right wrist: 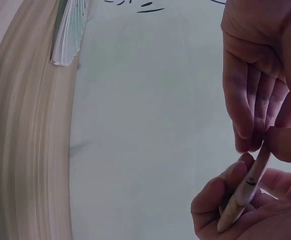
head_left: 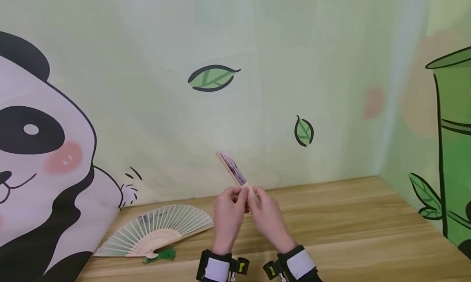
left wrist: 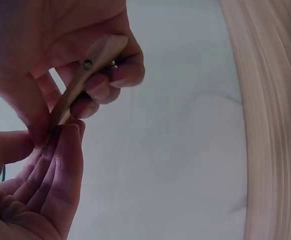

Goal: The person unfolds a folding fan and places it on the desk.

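Note:
A folding fan, folded into a narrow stick with a dark and pink pattern, slants up and to the left above the table. My left hand pinches it between thumb and fingers partway along. With curled fingers my right hand grips its lower end. In the left wrist view, the wooden end with a metal rivet pokes out of my right hand, while the left hand pinches below. The right wrist view has the left hand above and the right hand around the rivet end.
A second fan, spread wide, pale green with a green tassel, lies left on the wooden table. Behind stands a pale green backdrop with a printed panda and leaves; bamboo is printed at the right.

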